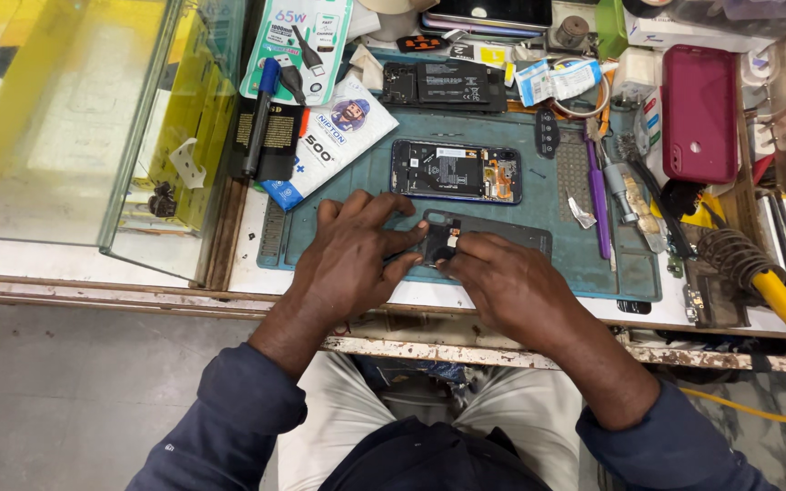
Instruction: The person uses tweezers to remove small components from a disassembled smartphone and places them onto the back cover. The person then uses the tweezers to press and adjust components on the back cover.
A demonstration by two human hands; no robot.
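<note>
A dark phone back cover (511,238) lies on the teal work mat (557,205), near its front edge. My left hand (352,259) rests on the mat with fingers spread, its fingertips pressing the cover's left end. My right hand (502,282) pinches the same end beside the camera cut-out, fingers closed on the cover. Just behind the cover lies an opened smartphone (456,171), face down, with its battery and circuit boards showing.
A second opened phone (445,84) lies at the back of the mat. A purple tool and tweezers (599,195) sit to the right, then a red phone case (700,114) and a yellow-handled soldering iron (780,295). Accessory packets (325,136) and a glass case (75,118) are on the left.
</note>
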